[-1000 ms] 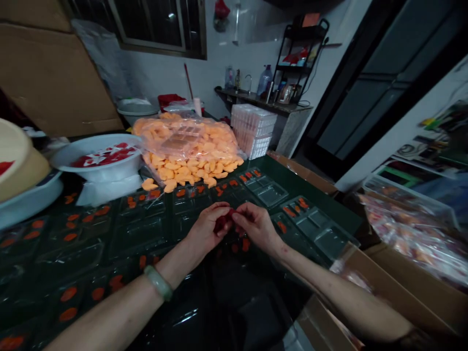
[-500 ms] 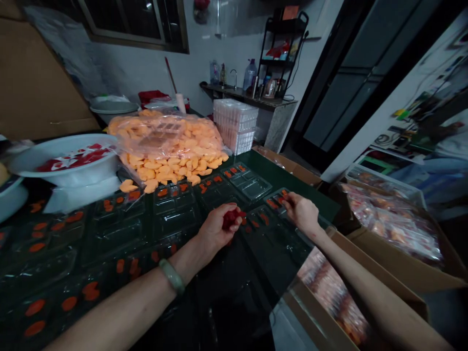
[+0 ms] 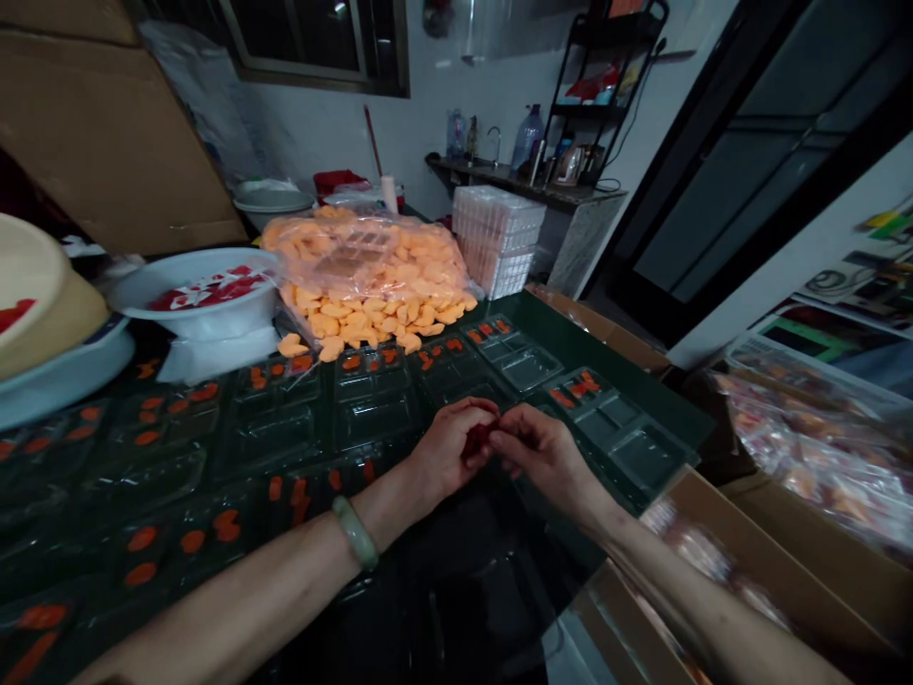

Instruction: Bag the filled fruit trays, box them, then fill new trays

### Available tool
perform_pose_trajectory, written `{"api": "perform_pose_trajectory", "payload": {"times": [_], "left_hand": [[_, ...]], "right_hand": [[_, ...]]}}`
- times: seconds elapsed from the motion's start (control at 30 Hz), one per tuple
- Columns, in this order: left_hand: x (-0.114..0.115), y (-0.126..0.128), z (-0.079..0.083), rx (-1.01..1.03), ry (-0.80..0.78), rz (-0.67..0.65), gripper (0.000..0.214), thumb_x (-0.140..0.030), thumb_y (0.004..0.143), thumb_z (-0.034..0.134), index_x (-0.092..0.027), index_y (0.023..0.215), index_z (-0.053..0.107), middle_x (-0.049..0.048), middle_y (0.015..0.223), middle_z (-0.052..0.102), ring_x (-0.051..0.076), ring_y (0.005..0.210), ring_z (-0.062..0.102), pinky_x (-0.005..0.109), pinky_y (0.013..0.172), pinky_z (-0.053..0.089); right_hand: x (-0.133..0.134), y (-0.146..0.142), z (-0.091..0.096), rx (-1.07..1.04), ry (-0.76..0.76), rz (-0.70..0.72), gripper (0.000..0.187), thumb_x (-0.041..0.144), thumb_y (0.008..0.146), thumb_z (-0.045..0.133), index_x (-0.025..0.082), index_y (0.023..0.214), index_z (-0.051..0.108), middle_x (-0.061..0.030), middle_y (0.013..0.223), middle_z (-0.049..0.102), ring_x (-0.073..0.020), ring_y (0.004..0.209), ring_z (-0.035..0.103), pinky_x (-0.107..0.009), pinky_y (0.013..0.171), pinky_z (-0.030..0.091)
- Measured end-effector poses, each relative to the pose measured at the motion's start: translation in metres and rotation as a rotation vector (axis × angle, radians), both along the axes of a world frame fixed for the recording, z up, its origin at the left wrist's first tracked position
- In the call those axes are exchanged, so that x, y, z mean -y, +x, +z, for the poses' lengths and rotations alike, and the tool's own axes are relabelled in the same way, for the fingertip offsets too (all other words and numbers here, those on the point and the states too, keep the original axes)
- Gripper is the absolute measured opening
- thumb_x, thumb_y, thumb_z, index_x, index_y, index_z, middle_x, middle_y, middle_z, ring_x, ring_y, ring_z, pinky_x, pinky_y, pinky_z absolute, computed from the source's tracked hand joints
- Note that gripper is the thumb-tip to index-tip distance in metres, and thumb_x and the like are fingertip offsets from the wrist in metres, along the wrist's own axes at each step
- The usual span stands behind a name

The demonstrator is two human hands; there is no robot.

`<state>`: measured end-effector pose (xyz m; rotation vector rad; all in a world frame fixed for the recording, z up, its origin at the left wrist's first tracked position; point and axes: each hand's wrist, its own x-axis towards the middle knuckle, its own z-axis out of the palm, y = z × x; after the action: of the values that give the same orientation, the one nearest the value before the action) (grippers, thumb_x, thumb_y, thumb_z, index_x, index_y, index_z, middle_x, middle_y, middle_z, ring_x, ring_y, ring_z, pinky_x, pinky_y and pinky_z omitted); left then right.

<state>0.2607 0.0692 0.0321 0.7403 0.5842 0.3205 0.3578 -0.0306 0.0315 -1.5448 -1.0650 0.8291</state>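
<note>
My left hand [image 3: 446, 452], with a green bangle on its wrist, is curled around a clump of small red pieces [image 3: 476, 440]. My right hand [image 3: 543, 455] meets it, fingertips pinched at the red pieces. Both hands hover over clear plastic compartment trays [image 3: 371, 409] laid across the dark green table [image 3: 613, 366]. Many tray compartments hold small orange-red pieces. The tray at the right [image 3: 617, 433] has red pieces in its far corner.
A clear bag of orange wedge-shaped pieces [image 3: 367, 276] lies at the back. A white bowl with red pieces [image 3: 196, 300] stands left of it. A stack of clear trays [image 3: 499, 238] sits behind. Cardboard boxes with packed bags [image 3: 806, 466] stand at the right.
My right hand came back from the right-hand tray to my left hand and now pinches at the red pieces held there. The view swung a little to the left.
</note>
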Motion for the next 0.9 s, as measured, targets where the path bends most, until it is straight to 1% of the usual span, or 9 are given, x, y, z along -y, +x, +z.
{"api": "perform_pose_trajectory", "payload": {"times": [0.1,0.17,0.27,0.33,0.37,0.47,0.53,0.7,0.9], "left_hand": [[-0.003,-0.007,-0.003,0.015,0.004,0.014,0.012,-0.01,0.061,0.054,-0.014,0.072,0.056,-0.0033,0.047,0.048,0.007,0.034,0.041,0.017,0.032,0.021],[-0.009,-0.014,-0.005,-0.01,-0.007,0.069,0.014,-0.008,0.061,0.053,-0.014,0.073,0.056,-0.003,0.048,0.049,0.007,0.036,0.043,0.017,0.033,0.024],[-0.022,-0.026,-0.007,-0.061,-0.031,0.177,0.012,-0.008,0.064,0.057,-0.014,0.074,0.055,-0.0015,0.052,0.052,0.009,0.04,0.048,0.017,0.035,0.028],[-0.03,-0.035,-0.006,-0.078,-0.043,0.215,0.006,-0.013,0.068,0.059,-0.013,0.073,0.055,0.0004,0.055,0.054,0.01,0.043,0.051,0.018,0.036,0.031],[-0.033,-0.04,-0.005,-0.077,-0.054,0.221,0.005,-0.015,0.071,0.059,-0.012,0.073,0.056,0.0014,0.057,0.055,0.01,0.043,0.051,0.018,0.037,0.032],[-0.042,-0.054,0.001,-0.056,-0.104,0.26,0.009,-0.017,0.076,0.053,-0.01,0.074,0.057,0.0035,0.061,0.055,0.009,0.042,0.049,0.017,0.035,0.028],[-0.046,-0.061,0.006,-0.044,-0.122,0.293,0.01,-0.013,0.077,0.048,-0.009,0.075,0.057,0.0039,0.061,0.055,0.008,0.041,0.047,0.017,0.033,0.024],[-0.048,-0.072,0.01,0.002,-0.119,0.343,0.011,-0.005,0.072,0.048,-0.01,0.076,0.056,0.0035,0.058,0.053,0.008,0.04,0.045,0.016,0.034,0.024],[-0.047,-0.082,0.01,0.018,-0.161,0.372,0.011,-0.006,0.071,0.05,-0.011,0.078,0.056,0.0045,0.06,0.055,0.008,0.043,0.047,0.016,0.036,0.028]], "right_hand": [[-0.005,-0.008,0.0,-0.171,0.0,-0.019,0.026,0.042,0.073,0.06,0.017,0.072,0.053,0.0016,0.058,0.057,-0.0083,0.046,0.046,-0.021,0.044,0.039],[-0.017,0.002,0.001,-0.13,0.003,-0.049,0.027,0.043,0.071,0.061,0.017,0.071,0.055,0.004,0.052,0.052,-0.0074,0.042,0.042,-0.02,0.04,0.035],[-0.055,0.029,-0.002,0.225,0.035,-0.192,0.027,0.043,0.073,0.058,0.016,0.071,0.058,0.0046,0.049,0.048,-0.0075,0.041,0.04,-0.02,0.04,0.031],[-0.09,0.047,-0.011,0.549,-0.011,-0.265,0.023,0.038,0.076,0.055,0.016,0.073,0.061,0.0019,0.055,0.054,-0.0096,0.049,0.046,-0.021,0.047,0.036],[-0.108,0.055,-0.016,0.634,-0.04,-0.278,0.019,0.034,0.077,0.055,0.017,0.075,0.062,0.0002,0.061,0.058,-0.011,0.054,0.05,-0.022,0.051,0.038],[-0.153,0.068,-0.034,0.747,-0.134,-0.27,0.012,0.025,0.076,0.055,0.02,0.076,0.065,-0.0026,0.075,0.064,-0.016,0.072,0.057,-0.024,0.063,0.04],[-0.172,0.069,-0.043,0.793,-0.197,-0.249,0.009,0.024,0.073,0.057,0.022,0.071,0.065,-0.0036,0.078,0.066,-0.0189,0.08,0.058,-0.026,0.068,0.04],[-0.185,0.066,-0.054,0.814,-0.264,-0.243,0.008,0.023,0.072,0.058,0.019,0.07,0.065,-0.0088,0.083,0.066,-0.0219,0.087,0.058,-0.029,0.074,0.04],[-0.188,0.087,-0.047,0.645,-0.145,-0.372,0.019,0.023,0.079,0.046,0.014,0.079,0.063,-0.0075,0.081,0.065,-0.0171,0.076,0.058,-0.026,0.066,0.041]]}}
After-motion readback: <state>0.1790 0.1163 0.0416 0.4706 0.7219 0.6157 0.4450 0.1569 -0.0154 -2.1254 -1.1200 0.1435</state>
